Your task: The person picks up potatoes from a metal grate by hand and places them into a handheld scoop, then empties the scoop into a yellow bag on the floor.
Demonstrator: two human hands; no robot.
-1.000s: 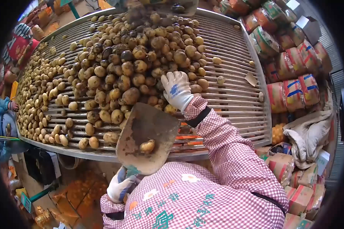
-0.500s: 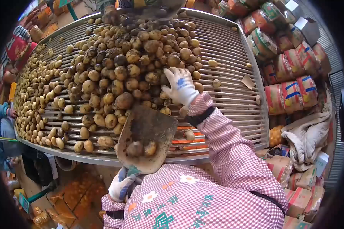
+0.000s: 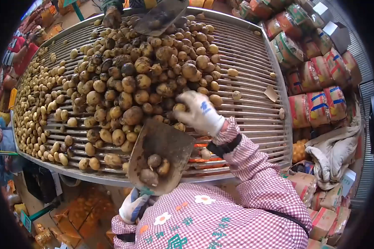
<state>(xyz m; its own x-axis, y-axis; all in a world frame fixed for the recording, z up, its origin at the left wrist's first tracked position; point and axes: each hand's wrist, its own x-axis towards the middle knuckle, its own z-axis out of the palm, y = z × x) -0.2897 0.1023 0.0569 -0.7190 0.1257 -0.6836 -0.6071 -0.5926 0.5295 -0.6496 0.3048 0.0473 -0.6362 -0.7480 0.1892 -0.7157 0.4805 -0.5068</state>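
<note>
Nearest to my distant view, a pink-and-white checked smock (image 3: 220,218) with flower prints fills the bottom. Beside it I see the left hand (image 3: 132,206), in a white glove, its fingers closed around the handle of a muddy scoop (image 3: 176,145); this handle is mostly hidden. The scoop reaches over the near edge of the slatted table (image 3: 253,83), and three potatoes (image 3: 154,160) lie together in its blade.

A little farther, the gloved right hand (image 3: 199,113) is at the near right side of the heap of potatoes (image 3: 124,79). Its fingers are curved and apart from the thumb, with one potato (image 3: 179,108) visible between them; I cannot tell whether they grip it. The heap covers the middle of the table, and smaller, cleaner-looking potatoes (image 3: 37,116) spread along the left side.

To the right, beyond the table, packed bags (image 3: 316,108) are stacked. At the far edge, another person's hand (image 3: 112,17) is near the heap, and a second scoop (image 3: 164,18) is tilted above it.
</note>
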